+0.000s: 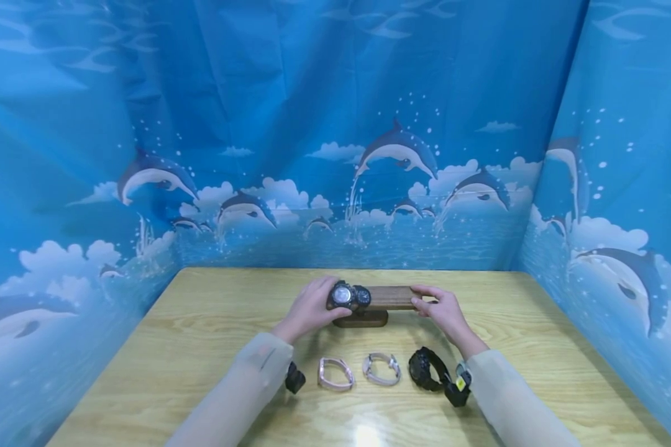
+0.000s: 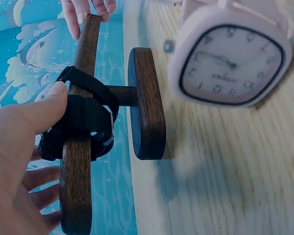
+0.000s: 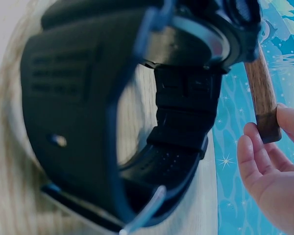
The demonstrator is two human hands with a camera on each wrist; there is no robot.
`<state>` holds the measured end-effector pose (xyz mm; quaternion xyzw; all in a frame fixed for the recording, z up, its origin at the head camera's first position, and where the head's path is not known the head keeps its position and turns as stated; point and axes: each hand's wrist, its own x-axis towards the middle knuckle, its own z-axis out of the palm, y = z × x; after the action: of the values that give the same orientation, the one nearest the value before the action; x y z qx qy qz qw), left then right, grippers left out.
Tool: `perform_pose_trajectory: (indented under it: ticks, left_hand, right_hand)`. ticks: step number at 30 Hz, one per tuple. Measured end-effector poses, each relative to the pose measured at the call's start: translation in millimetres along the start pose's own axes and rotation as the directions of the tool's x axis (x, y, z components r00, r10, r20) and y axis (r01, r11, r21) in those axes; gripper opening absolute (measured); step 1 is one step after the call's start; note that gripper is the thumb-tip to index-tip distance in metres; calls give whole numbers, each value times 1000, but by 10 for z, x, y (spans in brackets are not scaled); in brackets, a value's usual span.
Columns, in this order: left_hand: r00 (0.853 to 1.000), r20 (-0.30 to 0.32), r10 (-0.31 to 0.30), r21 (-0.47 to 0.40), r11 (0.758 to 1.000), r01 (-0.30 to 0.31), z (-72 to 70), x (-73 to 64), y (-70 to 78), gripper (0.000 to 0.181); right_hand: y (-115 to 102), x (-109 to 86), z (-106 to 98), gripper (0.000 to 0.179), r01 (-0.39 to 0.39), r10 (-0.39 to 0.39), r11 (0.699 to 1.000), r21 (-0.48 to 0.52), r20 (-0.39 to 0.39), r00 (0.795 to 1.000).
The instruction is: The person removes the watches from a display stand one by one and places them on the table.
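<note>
A dark wooden watch stand [image 1: 391, 297] has a horizontal bar over an oval base [image 1: 360, 319]. Two black watches sit side by side round the bar's left part. My left hand [image 1: 311, 308] holds the outer black watch [image 1: 342, 295], its thumb on the strap in the left wrist view; the other black watch [image 1: 363, 296] is right beside it. At the bar's right end, my right hand [image 1: 443, 310] pinches the wood between thumb and fingers, which the right wrist view also shows.
Nearer on the wooden table [image 1: 212, 347] lie a pink watch [image 1: 336, 386], a pale-strapped watch [image 1: 381, 380] and a large black watch [image 1: 420, 370], close to the right forearm. A blue dolphin-print curtain [image 1: 313, 124] stands behind and at the sides.
</note>
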<state>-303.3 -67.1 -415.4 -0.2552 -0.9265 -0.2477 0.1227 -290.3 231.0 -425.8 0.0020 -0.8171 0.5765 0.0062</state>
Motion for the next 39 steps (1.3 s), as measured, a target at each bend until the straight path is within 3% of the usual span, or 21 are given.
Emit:
perform_pose_trajectory:
  ticks: [24, 39]
  left_hand:
    - [999, 25, 27, -17, 999, -27, 24, 76, 15, 70]
    - [1000, 4, -6, -9, 1000, 7, 14, 14, -50, 70]
  right_hand:
    - [-14, 10, 14, 41, 6, -6, 1000, -7, -12, 1000]
    - [-8, 0, 26, 39, -11, 11, 1000, -17, -24, 1000]
